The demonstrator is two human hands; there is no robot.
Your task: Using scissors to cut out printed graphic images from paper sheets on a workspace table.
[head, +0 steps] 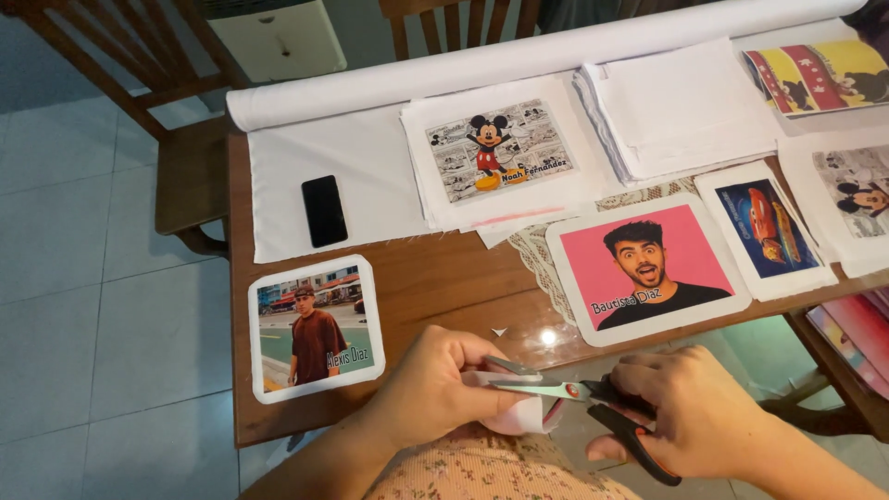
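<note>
- The small pale cloth piece (519,414) sits pinched in my left hand (435,389), held just off the near edge of the desk (435,278), above my lap.
- The left grip is closed on that cloth, fingers curled over it and thumb under.
- My right hand (690,417) works the scissors (574,398): black-and-orange handles, grip closed through the loops, blades lying across the top of the cloth.
- The blades look nearly shut and point toward the left hand; I judge the step in hand to be trimming the cloth's edge.
- The next cut, as I read it, calls for turning the cloth a little in the left fingers and keeping those fingertips away from the blade tips.
- A tiny white scrap (499,331) lies on the desk just beyond my hands.
- Further out lie printed fabric panels: a street portrait (316,327) to the left, a pink portrait (648,268) to the right, a cartoon mouse print (500,153) behind them.
- A black phone (324,210) rests on white cloth, with a fabric roll (519,60) along the far edge.
</note>
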